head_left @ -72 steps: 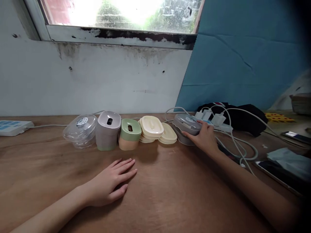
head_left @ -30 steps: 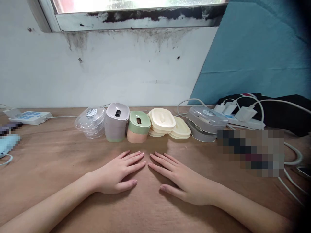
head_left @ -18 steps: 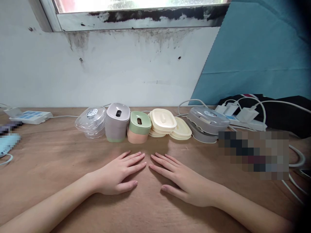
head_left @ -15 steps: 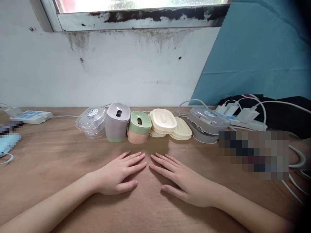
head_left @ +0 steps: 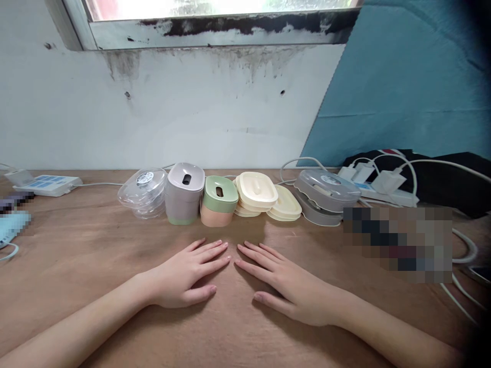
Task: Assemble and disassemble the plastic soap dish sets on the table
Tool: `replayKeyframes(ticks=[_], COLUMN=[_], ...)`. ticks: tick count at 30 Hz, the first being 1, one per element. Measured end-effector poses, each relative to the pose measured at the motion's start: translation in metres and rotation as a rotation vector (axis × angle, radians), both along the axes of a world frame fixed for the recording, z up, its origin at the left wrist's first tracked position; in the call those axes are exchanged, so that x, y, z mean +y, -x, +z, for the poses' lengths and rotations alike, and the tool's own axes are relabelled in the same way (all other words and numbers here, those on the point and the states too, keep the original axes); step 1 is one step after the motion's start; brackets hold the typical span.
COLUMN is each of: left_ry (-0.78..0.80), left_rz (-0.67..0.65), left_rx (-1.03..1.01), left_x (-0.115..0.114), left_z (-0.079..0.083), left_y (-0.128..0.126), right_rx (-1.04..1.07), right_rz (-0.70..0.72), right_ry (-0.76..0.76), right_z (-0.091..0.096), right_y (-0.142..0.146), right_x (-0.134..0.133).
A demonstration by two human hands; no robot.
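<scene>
My left hand [head_left: 192, 273] lies palm down on the wooden table [head_left: 238, 332], fingers stretched out and holding nothing. Opposite it, my right hand [head_left: 284, 281] rests flat too, its fingertips just short of the left ones. Beyond the hands runs a row of plastic ware. From left to right come clear lids [head_left: 141, 191], a grey-lilac box [head_left: 185, 202] with a slot in its top, and a shorter box [head_left: 219, 202] with a green slotted top over a peach base. Stacked cream lids [head_left: 258, 190], lower cream lids [head_left: 284, 204] and grey lids [head_left: 326, 189] follow.
White power strips stand at the left [head_left: 53, 185] and right [head_left: 395, 194], the right one with chargers [head_left: 388, 180] and cables. A light-blue object [head_left: 14, 225] sits at the left edge. A pixelated patch hides something at right. Behind are a stained wall [head_left: 192, 112] and blue cloth [head_left: 402, 92].
The view has shifted very slightly, so everything sits a few pixels further left. Both hands and the plastic ware keep their places on the table.
</scene>
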State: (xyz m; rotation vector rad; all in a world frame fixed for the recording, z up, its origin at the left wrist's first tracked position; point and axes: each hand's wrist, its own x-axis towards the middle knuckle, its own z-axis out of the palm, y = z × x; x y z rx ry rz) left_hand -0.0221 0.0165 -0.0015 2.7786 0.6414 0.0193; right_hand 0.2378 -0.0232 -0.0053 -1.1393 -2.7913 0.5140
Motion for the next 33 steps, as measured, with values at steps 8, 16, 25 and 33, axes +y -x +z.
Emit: replayKeyframes(ticks=[8,16,25,33], left_ry=[-0.022,-0.045,-0.046,-0.050], left_rz=[0.001,-0.001,-0.005,-0.009], left_rx=[0.004,-0.089,-0.102,-0.126], left_x=[-0.001,-0.001,-0.001,-0.001], left_z=[0.000,0.001,0.000,-0.001], left_y=[0.000,0.000,0.001,0.001], right_rx=[0.017,0.091,-0.002,-0.029], right_rz=[0.001,-0.511,-0.613,-0.574], right_ry=[-0.154,-0.716,-0.748,-0.740], right_z=[-0.002,-0.012,-0.018,-0.017], right_y=[0.002,-0.036,-0.069,-0.064], right_x=[-0.001,0.040,0.066,0.063])
